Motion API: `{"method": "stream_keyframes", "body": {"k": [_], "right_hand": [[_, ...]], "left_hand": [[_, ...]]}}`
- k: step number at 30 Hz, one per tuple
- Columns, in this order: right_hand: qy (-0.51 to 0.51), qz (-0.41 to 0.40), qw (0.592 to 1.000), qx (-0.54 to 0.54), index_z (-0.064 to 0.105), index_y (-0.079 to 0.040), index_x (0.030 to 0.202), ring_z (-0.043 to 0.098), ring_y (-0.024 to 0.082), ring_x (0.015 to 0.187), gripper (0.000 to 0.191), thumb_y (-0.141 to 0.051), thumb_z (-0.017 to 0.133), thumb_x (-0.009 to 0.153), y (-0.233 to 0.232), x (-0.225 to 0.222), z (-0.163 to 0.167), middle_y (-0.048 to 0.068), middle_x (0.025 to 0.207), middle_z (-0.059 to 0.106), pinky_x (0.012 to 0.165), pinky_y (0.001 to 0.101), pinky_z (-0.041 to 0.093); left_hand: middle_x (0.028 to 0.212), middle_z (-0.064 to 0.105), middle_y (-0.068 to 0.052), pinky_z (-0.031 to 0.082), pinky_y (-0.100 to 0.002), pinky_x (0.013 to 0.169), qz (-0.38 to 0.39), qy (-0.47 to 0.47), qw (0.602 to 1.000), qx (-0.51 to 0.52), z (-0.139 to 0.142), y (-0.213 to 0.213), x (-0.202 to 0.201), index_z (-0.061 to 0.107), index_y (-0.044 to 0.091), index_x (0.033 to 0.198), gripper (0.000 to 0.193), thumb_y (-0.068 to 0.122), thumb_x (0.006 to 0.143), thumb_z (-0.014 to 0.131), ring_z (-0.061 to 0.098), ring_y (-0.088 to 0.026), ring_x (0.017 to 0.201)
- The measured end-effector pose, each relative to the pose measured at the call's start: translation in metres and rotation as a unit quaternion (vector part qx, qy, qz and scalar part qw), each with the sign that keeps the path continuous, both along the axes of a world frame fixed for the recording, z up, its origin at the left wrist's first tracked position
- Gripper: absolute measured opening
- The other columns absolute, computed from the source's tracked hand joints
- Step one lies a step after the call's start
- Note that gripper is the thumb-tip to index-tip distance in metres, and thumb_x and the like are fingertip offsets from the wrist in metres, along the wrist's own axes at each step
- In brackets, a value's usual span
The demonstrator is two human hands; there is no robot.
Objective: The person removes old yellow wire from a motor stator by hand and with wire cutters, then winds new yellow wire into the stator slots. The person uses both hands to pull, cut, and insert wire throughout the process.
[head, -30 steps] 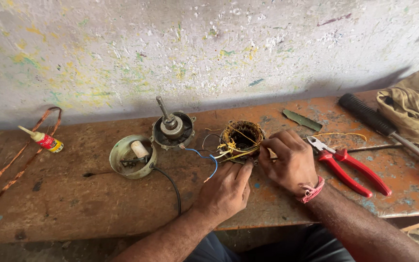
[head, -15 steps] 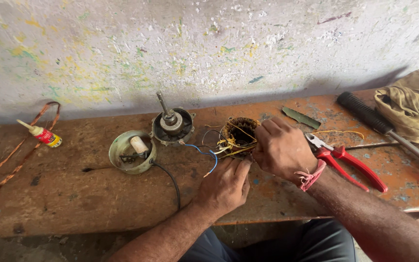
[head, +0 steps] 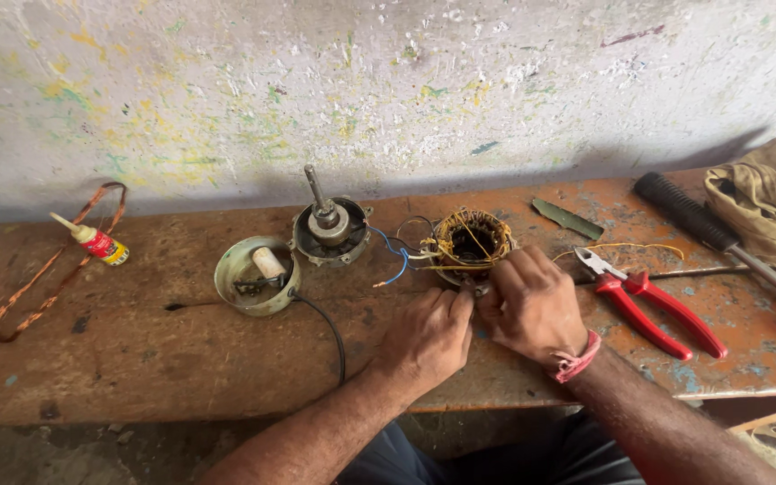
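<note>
A round motor stator with copper-yellow windings (head: 471, 241) lies on the worn wooden bench (head: 136, 359). My left hand (head: 426, 338) and my right hand (head: 532, 304) meet at its near edge, fingertips pinched together on a small part or wire there; what they pinch is hidden. Blue and white wires (head: 395, 260) run from the stator toward the rotor plate with a shaft (head: 328, 228). A pale green motor cover (head: 249, 274) with a black cord sits to the left.
Red-handled pliers (head: 653, 301) lie right of my hands. A black-handled hammer (head: 720, 242) and a tan cloth (head: 770, 207) are far right, with a metal blade (head: 568, 218) behind. A glue tube (head: 92, 240) and copper wire loop (head: 56, 269) lie left.
Both hands have drawn together at the stator's near edge; my right hand came down off the winding top, my left moved up to meet it.
</note>
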State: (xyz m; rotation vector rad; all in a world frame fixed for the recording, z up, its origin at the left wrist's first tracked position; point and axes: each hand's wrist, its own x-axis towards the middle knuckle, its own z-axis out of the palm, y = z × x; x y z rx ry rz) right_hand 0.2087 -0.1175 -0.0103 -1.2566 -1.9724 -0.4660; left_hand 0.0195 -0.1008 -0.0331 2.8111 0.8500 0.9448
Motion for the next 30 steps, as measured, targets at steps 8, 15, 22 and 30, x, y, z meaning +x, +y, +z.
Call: {"method": "stream_keyframes", "body": {"k": [8,15,22,30], "right_hand": [[0.252,-0.047,0.961,-0.106,0.070,-0.001,0.091,0.067,0.018,0.062,0.015,-0.008,0.078,0.081,-0.019,0.003,0.005,0.010,0.079,0.069,0.055,0.0329,0.055],[0.159,-0.082,0.984,-0.009,0.071,-0.006,0.085,0.069,0.028,0.069,0.007,-0.010,0.077,0.083,-0.009,-0.009,0.009,0.011,0.083,0.071,0.061,0.0396,0.055],[0.031,-0.180,0.972,-0.148,0.060,-0.006,0.080,0.066,0.033,0.060,0.017,-0.017,0.073,0.080,0.010,-0.003,0.016,0.014,0.073,0.066,0.055,0.0466,0.054],[-0.018,-0.095,0.977,-0.191,0.057,-0.004,0.082,0.062,0.031,0.056,0.020,-0.017,0.073,0.079,0.006,0.007,0.005,0.015,0.069,0.064,0.050,0.0453,0.051]], "left_hand": [[0.085,0.064,-0.014,0.056,-0.042,0.060,-0.004,-0.074,0.997,-0.025,-0.005,0.008,0.004,0.057,0.000,0.105,0.020,0.004,0.090,0.068,0.066,-0.028,0.076],[0.079,0.065,-0.011,0.056,-0.042,0.059,-0.012,-0.082,0.997,-0.003,-0.009,0.017,0.014,0.057,0.001,0.105,0.024,0.003,0.085,0.070,0.069,-0.028,0.072],[0.075,0.063,-0.011,0.054,-0.040,0.054,-0.023,-0.072,0.996,-0.041,-0.010,0.020,0.017,0.055,0.004,0.094,0.025,0.012,0.090,0.078,0.069,-0.026,0.066],[0.077,0.065,-0.010,0.055,-0.042,0.057,-0.002,-0.085,0.996,0.017,-0.011,0.024,0.015,0.055,0.005,0.090,0.024,0.006,0.078,0.075,0.070,-0.028,0.070]]}}
